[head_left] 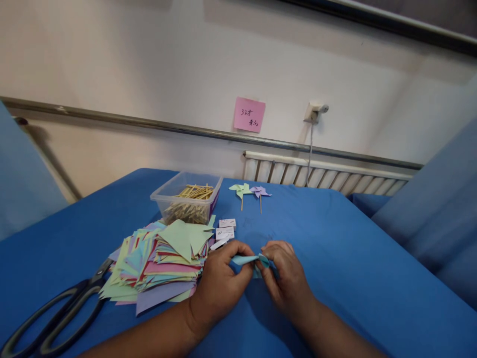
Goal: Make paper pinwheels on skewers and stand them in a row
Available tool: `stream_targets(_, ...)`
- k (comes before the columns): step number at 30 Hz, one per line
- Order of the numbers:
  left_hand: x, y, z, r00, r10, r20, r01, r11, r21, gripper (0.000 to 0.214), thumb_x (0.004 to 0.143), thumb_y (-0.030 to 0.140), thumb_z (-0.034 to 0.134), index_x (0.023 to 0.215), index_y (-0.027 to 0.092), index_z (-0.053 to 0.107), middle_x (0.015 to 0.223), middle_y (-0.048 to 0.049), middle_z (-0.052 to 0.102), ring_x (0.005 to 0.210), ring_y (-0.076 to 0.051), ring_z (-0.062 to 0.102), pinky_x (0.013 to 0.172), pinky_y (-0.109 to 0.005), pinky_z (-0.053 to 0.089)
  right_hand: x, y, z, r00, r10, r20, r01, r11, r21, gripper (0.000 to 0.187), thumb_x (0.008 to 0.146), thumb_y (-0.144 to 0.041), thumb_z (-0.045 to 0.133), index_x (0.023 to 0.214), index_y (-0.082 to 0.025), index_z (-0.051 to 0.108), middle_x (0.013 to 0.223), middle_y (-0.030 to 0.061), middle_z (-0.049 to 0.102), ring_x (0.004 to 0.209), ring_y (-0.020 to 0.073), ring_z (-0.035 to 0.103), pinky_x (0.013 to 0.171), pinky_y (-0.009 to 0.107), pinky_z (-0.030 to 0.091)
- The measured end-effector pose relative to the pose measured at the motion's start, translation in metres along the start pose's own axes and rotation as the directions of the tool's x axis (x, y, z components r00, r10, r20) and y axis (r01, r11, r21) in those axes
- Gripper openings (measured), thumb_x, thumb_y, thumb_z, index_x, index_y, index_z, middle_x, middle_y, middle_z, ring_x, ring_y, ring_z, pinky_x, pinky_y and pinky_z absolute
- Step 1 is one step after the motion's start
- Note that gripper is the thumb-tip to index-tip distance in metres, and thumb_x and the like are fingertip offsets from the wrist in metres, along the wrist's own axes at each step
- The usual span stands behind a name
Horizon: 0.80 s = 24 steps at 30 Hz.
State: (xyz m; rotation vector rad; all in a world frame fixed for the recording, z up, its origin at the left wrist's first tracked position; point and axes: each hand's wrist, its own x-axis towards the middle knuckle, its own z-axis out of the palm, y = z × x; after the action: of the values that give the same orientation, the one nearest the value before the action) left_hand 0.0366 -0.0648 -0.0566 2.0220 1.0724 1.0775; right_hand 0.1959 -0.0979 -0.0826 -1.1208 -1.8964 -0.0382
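Observation:
Both my hands meet over the blue cloth around a light blue paper pinwheel, whose blades are curled towards the middle. My left hand pinches its left side between thumb and fingers. On the other side my right hand has its fingers closed on the curled paper; the fingertips partly hide the centre. Left of my hands lies a thick pile of cut coloured paper. Two small white boxes sit just beyond my left hand, beside a white-handled item that I cannot make out.
A clear plastic tub of thin wooden sticks stands behind the paper. Large dark-handled scissors lie at the left. Two finished pinwheels, one green and one purple, rest near the far edge. A radiator lines the wall.

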Motion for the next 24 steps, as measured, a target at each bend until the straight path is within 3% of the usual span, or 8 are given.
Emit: stream_targets(24,-0.0013,0.0007,0.0011,1.0,-0.009,-0.011,0.009,1.0,-0.023,0.016,0.069,0.009,0.052,0.075,0.022,0.059,0.072,0.0043,0.062,0.071,-0.013,0.059,0.07,-0.024,0.044,0.0002,-0.0001,-0.0006,0.999,-0.044,-0.01,0.044,0.998,-0.037,0.016,0.083,-0.007,0.049,0.093,-0.018,0.05,0.084,0.0049,0.059,0.087,0.0206,0.054,0.079,0.04,0.044)
